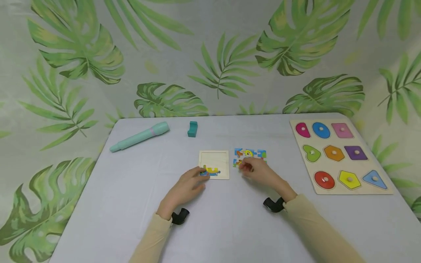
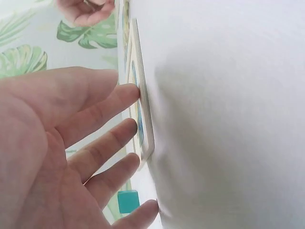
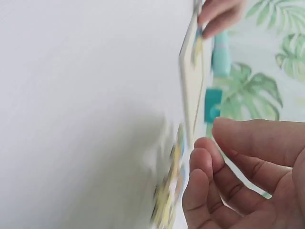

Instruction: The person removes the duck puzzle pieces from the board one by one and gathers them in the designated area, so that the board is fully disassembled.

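Observation:
A small square wooden puzzle tray (image 1: 213, 159) lies on the white table. Along its lower left edge sit yellow-and-blue jigsaw pieces (image 1: 214, 171). My left hand (image 1: 189, 185) reaches in from the left, its extended fingertips touching the pieces and the tray's edge. To the right of the tray is a group of colourful jigsaw pieces (image 1: 262, 153), partly covered by my right hand (image 1: 258, 171). In the right wrist view the right fingers bend loosely towards the thumb, and no piece shows between them. The jigsaw pieces (image 3: 167, 193) appear blurred below that hand.
A wooden board with knobbed coloured shapes (image 1: 340, 164) lies at the right. Towards the back left is a mint-green tube-shaped object (image 1: 139, 137). A small teal block with a notch (image 1: 192, 129) stands behind the tray. Leaf-patterned cloth hangs behind the table.

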Available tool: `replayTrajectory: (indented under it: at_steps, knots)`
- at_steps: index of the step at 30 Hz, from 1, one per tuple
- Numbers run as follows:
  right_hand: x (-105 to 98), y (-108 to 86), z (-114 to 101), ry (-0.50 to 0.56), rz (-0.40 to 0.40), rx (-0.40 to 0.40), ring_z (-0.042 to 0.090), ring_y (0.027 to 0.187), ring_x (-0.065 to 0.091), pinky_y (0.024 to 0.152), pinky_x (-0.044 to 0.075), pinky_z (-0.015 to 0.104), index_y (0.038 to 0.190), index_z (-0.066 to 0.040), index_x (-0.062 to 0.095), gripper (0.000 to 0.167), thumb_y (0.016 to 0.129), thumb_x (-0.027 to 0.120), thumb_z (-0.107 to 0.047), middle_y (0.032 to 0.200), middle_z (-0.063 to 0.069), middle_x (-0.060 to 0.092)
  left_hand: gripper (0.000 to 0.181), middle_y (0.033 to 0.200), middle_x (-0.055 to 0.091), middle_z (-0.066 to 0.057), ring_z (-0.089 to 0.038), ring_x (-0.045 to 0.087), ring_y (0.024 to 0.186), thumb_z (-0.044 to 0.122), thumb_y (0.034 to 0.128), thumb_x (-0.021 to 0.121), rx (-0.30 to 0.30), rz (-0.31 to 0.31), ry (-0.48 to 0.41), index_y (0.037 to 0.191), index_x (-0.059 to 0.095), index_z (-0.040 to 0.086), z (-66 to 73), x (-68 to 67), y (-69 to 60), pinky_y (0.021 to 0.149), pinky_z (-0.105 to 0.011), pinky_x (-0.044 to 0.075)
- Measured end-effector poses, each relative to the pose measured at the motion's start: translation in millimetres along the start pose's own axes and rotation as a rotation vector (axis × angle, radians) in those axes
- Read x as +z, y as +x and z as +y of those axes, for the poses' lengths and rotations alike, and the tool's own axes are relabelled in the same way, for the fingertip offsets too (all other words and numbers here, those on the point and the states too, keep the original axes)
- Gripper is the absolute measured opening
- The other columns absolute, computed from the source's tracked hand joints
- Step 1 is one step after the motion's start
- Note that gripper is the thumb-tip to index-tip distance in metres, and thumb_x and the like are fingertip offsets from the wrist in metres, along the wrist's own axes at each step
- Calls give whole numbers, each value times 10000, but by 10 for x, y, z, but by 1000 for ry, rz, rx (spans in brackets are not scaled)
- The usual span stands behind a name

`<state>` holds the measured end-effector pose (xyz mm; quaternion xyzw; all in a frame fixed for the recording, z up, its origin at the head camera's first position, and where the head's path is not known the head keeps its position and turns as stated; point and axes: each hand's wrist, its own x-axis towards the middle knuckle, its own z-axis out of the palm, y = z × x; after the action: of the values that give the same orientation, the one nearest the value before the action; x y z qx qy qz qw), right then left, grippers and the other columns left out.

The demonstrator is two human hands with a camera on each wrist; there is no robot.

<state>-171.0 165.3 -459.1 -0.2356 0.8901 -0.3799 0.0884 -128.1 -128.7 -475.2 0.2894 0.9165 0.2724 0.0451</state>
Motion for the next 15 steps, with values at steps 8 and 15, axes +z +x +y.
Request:
replayTrajectory:
  at_steps: [8, 15]
  knots:
    - [393, 399, -331, 27, -67, -68, 182, 846, 544, 760, 471, 305, 1022, 5, 650, 190, 836, 650, 43, 974, 71, 622, 326, 1378, 477, -188, -388, 367, 1320, 140, 935, 616, -36, -16, -38, 1246, 640, 43, -37, -23, -7, 1068, -496, 298]
    - [563, 506, -406, -2, -59, 11, 171, 801, 502, 729, 451, 306, 1012, -12, 664, 208, 816, 628, 48, 897, 41, 577, 317, 1383, 473, -193, -399, 348, 1329, 144, 936, 616, -56, -30, -48, 1233, 646, 34, -17, -35, -9, 1068, -506, 294]
